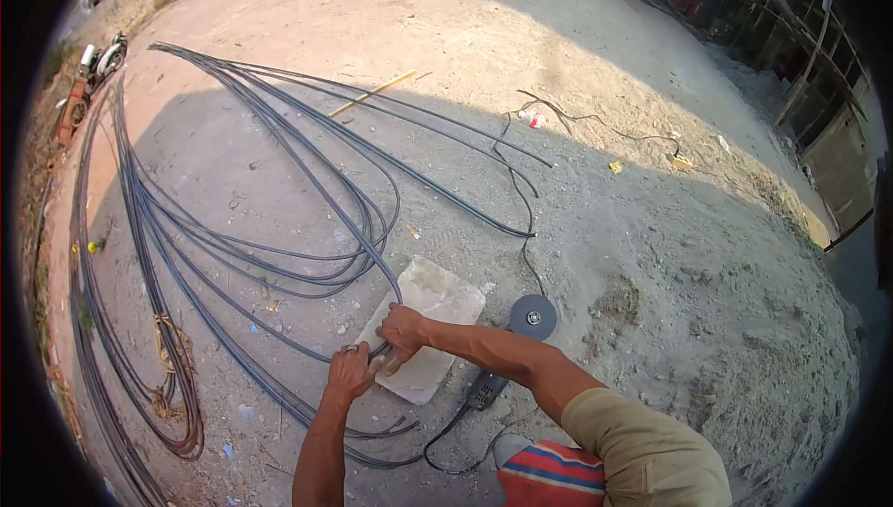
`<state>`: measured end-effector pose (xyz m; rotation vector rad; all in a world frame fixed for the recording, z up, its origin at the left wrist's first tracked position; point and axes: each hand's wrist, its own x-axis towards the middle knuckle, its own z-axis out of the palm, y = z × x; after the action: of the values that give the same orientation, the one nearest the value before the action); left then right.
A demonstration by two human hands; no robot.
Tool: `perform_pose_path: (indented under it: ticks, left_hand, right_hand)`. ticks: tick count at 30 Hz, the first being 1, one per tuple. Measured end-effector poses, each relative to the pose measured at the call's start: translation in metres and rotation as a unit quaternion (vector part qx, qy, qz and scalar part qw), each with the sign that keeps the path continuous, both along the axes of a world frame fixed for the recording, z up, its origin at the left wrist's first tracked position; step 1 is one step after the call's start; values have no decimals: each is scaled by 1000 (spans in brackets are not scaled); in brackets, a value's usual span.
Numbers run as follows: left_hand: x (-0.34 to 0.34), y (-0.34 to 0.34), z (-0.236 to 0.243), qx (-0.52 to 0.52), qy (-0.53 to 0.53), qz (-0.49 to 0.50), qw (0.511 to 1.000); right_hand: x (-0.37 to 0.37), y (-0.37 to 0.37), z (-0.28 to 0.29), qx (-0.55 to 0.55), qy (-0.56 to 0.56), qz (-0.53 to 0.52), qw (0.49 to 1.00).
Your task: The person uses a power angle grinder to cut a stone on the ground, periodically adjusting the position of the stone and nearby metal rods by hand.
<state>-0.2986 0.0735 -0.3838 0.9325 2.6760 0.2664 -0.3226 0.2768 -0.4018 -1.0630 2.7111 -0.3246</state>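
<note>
My right hand (404, 330) grips a dark bent steel rod (350, 226) over a pale, chipped slab (446, 307). My left hand (351, 369) is closed on the same rod just to the lower left, near the slab's left edge. An angle grinder (486, 388) with a grey disc (533, 317) lies on the ground right of the slab, its cord trailing off. Long looped bundles of rods (233, 243) spread across the dirt to my left and ahead.
A second bundle (139, 358) lies at far left. A yellow stick (372, 94), power cable (595, 120) and yellow socket strip (682, 162) are ahead. A motorbike (112, 59) and cart (74, 109) stand back left; a rough pole-framed structure (805, 88) lines the right.
</note>
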Motion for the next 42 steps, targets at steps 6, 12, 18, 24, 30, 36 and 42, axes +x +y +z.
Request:
perform_pose_path:
  ticks: [6, 12, 18, 24, 30, 36, 42]
  left_hand:
    - [7, -12, 29, -76, 1, 37, 996]
    - [21, -12, 111, 67, 164, 61, 982]
    - [58, -86, 132, -78, 60, 103, 990]
    - [25, 39, 43, 14, -24, 132, 991]
    - [47, 4, -62, 108, 69, 100, 987]
    - [34, -24, -46, 183, 161, 127, 962]
    - [29, 0, -47, 247, 188, 161, 937]
  right_hand:
    - [15, -32, -1, -126, 110, -52, 985]
    - [10, -53, 65, -269, 202, -112, 935]
    - [42, -93, 132, -165, 175, 42, 970]
    - [22, 18, 20, -111, 10, -31, 993]
    - [45, 59, -54, -257, -35, -12, 966]
    - [24, 30, -37, -187, 43, -148, 970]
    - [28, 44, -43, -214, 27, -267, 939]
